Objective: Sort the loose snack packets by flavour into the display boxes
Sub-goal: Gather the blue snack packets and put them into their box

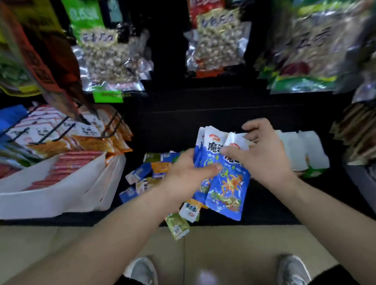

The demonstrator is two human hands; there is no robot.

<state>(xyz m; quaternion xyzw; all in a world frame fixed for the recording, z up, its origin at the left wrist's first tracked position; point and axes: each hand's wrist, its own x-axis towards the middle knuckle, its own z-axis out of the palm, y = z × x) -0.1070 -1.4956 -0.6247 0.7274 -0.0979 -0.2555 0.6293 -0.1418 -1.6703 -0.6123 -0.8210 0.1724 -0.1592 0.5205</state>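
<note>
Above shelf (267, 205), left hand (185, 176), right hand (263, 157) grip blue packets (228, 193), white box (41, 197) (red packets (73, 163))

Both bare forearms come in from the lower corners, the left from about 8 o'clock and the right from about 4 o'clock, converging near the centre. The left hand (189, 172) grips a fan of blue packets (227, 184), its thumb lying across their face toward 3 o'clock. The right hand (264, 152), at 3 o'clock of the left, pinches the front packet's top, fingers curled.
</note>
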